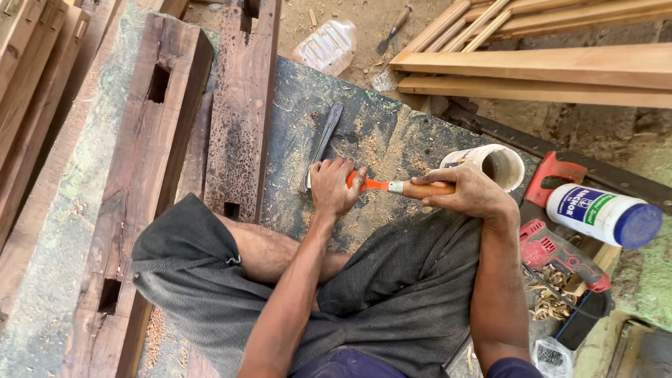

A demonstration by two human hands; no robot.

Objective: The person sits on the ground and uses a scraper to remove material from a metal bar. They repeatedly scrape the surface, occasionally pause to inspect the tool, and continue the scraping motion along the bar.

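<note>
Grey shorts (392, 294) nearest; right hand (470, 192) fisted round chisel handle (427, 188) for drive; left hand (334, 187) closed over its blade, steadying it on sawdusted bench (364, 126).

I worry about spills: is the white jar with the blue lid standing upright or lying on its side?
Lying on its side. The white jar rests lengthwise beside the red power tool, its blue lid facing sideways and still on.

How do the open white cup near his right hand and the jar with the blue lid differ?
The white cup is open, its dark inside showing; the jar is closed with a blue lid. The cup lies right beside the right hand; the jar lies farther off, next to a red power tool. The jar bears a green and blue label. Both are white and lie tipped on their sides.
</note>
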